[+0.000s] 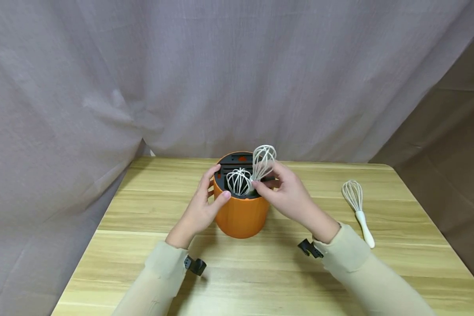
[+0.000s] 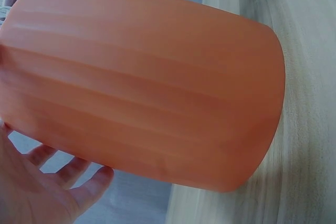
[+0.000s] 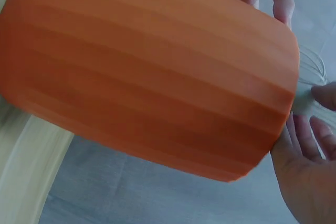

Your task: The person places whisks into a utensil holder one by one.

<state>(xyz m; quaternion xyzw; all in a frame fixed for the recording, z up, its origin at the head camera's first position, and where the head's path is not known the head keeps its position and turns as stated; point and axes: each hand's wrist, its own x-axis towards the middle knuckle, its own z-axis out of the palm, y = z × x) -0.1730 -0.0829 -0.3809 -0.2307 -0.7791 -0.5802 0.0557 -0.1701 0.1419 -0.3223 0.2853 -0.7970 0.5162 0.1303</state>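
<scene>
An orange utensil holder (image 1: pixel 241 219) with a slotted black top stands upright on the table. My left hand (image 1: pixel 201 206) holds it by the left side, thumb at the front of the rim and fingers around the side. One white whisk (image 1: pixel 238 181) stands in the holder with its wire head up. My right hand (image 1: pixel 290 193) pinches another white whisk (image 1: pixel 264 158) just below its wires, over the right part of the top; its handle is hidden. In the right wrist view, the right fingers (image 3: pixel 310 140) are close beside the rim.
A third whisk (image 1: pixel 360 215) lies on the wooden table (image 1: pixel 142 254) to the right, its wires pointing away. A grey curtain (image 1: pixel 221 79) hangs behind the table's back edge, with a brown cloth (image 1: pixel 446 145) at the right.
</scene>
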